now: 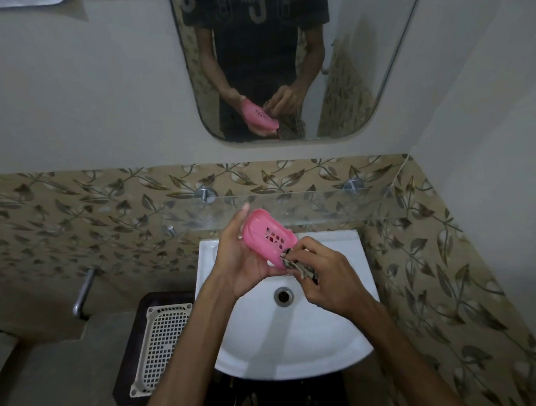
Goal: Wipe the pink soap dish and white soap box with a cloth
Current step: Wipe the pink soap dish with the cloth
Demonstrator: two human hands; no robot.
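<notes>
While the left hand (242,263) grips the pink slotted plastic soap dish (267,238) tilted, the right hand (325,276) pinches a patterned brown cloth (298,265). Cloth touches dish's lower edge, beside the right fingertips (297,249).

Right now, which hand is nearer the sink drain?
Right. The right hand, gripping the cloth, sits just above and right of the drain. The left hand holds the pink soap dish higher up, toward the glass shelf.
</notes>
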